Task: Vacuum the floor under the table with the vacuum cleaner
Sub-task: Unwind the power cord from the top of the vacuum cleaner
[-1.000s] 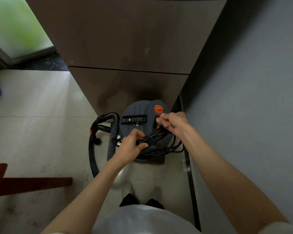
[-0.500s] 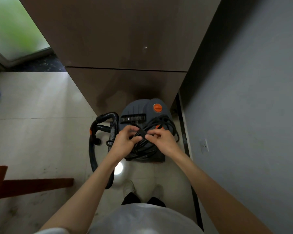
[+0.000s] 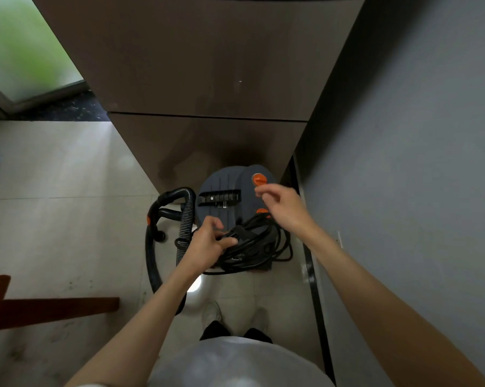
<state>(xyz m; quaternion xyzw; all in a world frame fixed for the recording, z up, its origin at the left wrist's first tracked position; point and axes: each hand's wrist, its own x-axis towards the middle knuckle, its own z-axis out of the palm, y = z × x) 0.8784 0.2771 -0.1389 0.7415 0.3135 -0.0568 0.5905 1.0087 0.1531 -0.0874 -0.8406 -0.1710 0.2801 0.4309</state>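
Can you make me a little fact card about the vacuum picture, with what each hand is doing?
vacuum cleaner: grey with orange knobs, on the floor in front of a brown cabinet
cord: black, bundled in loops on the vacuum's near side
hose: black, ribbed, curling down the vacuum's left side
left hand: grips the cord bundle
right hand: above the vacuum near an orange knob, fingers loosely curled, holding nothing that shows
floor: pale tiles
wall: grey, on the right
vacuuming: not started
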